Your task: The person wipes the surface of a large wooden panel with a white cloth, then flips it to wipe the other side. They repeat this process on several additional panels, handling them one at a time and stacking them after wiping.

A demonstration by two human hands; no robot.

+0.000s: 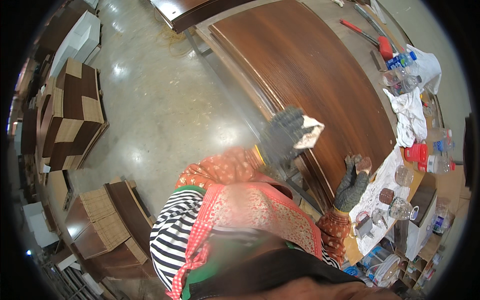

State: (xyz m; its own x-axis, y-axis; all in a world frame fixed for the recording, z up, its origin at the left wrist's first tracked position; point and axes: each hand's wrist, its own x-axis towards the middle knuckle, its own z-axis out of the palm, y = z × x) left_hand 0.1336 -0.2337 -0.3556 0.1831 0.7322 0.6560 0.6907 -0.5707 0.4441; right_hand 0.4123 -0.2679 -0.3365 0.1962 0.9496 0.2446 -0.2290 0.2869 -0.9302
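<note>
My left hand [286, 134], in a dark knitted work glove, is closed on a crumpled white rag [311, 132] with brownish stains. It is over the near left edge of a large, glossy brown wooden panel [315, 75]. My right hand [351, 186], gloved the same way, rests at the panel's near right corner. Its fingers are curled next to a small brownish piece [364, 164], whose kind I cannot make out. Whether that piece is held or part of the glove's stained fingertips is unclear.
Along the right, a bench carries a stained white cloth [409, 116], clear plastic bottles [401, 209], a red-lidded jar [416, 152] and a red-headed mallet [384, 47]. Another brown panel [200, 11] lies beyond. Stacked brown furniture parts [75, 112] stand on the floor at left.
</note>
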